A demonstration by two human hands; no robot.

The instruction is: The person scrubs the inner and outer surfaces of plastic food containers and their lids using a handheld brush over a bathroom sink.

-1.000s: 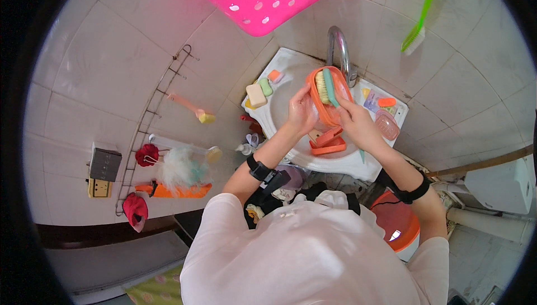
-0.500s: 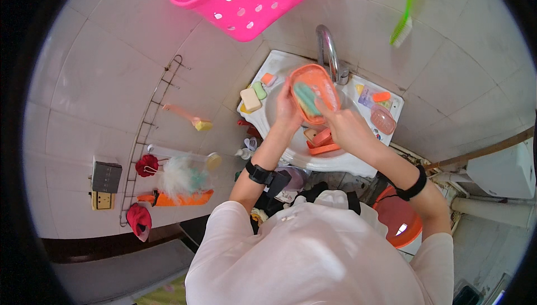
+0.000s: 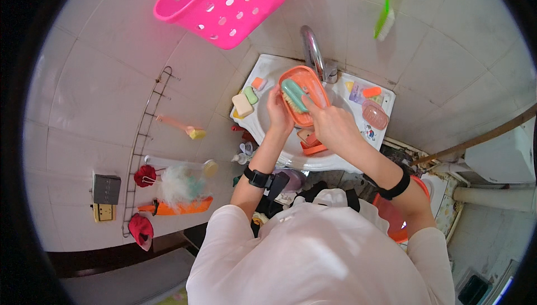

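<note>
Over the white sink (image 3: pixel 286 157), my left hand (image 3: pixel 279 114) grips an orange soap dish (image 3: pixel 315 88) by its left side. The dish is tilted, its inside facing me, with whitish suds in it. My right hand (image 3: pixel 333 126) is closed on a green scrub brush (image 3: pixel 292 90), index finger stretched along it. The brush lies at the dish's left inner side, and its pale bristles show at the lower left edge. Below the hands, an orange dish part (image 3: pixel 314 149) and other reddish pieces rest in the basin, partly hidden by my right hand.
A chrome faucet (image 3: pixel 312 50) rises behind the dish. Cream soap (image 3: pixel 243 105) and green soap (image 3: pixel 250 95) sit on the left rim; a pink translucent dish (image 3: pixel 375 115) is on the right. A pink basket (image 3: pixel 232 11) and a wire rack (image 3: pixel 146 133) are on the wall.
The brush was blurred by motion and now shows sharply, farther up in the dish. My hands keep their holds. The whole view has shifted slightly, so the sink appears farther left.
</note>
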